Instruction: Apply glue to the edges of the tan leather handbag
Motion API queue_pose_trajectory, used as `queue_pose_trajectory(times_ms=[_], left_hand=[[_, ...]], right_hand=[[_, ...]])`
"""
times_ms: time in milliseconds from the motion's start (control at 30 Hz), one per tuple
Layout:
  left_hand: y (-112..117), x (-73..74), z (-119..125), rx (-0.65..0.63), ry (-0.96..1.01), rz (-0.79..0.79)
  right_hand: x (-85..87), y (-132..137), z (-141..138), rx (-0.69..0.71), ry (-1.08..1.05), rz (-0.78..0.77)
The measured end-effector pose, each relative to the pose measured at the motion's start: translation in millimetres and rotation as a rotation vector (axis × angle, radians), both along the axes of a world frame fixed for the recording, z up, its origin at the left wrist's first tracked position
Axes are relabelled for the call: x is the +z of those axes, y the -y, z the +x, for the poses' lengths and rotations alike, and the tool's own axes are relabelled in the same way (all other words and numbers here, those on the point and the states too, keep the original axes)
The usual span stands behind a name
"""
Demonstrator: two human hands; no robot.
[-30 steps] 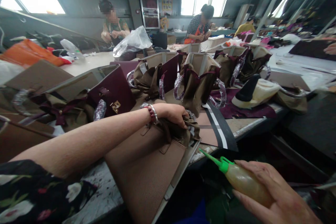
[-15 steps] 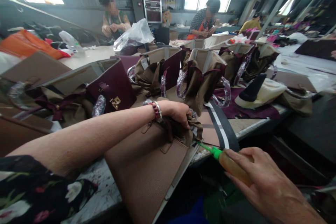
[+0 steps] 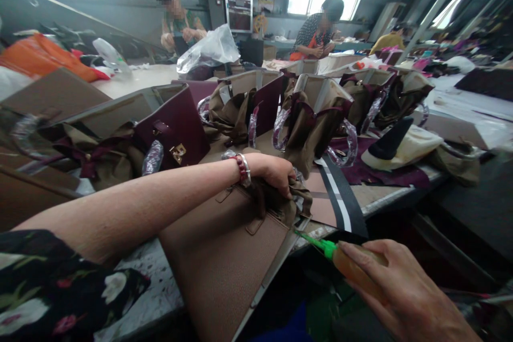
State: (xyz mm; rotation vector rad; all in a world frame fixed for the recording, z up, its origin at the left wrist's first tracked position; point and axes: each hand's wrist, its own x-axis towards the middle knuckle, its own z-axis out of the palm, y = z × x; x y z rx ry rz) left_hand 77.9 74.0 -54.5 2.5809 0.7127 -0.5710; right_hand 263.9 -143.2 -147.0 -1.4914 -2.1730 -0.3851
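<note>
A tan leather handbag lies on its side over the near edge of the worktable. My left hand is closed on the olive lining fabric bunched at the bag's top. A red bead bracelet and a metal bangle circle that wrist. My right hand is wrapped round a small amber glue bottle with a green nozzle. The nozzle tip touches the grey edge of the bag near its top corner.
Several unfinished bags in burgundy and tan with wrapped handles stand in rows across the table. A black and white strap lies beside my bag. Two people sit at far tables. An orange bag lies at the left.
My right hand brought the glue bottle up and left, from below the table edge until the nozzle tip reached the bag's edge. My left hand kept its hold on the lining.
</note>
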Motion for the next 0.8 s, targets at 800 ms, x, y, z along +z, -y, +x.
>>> queue_pose_trajectory(times_ms=[800], left_hand=[[-0.3, -1.5, 2.9, -0.027, -0.026, -0.047]], right_hand=[[-15.9, 3.9, 12.1, 0.089, 0.035, -0.052]])
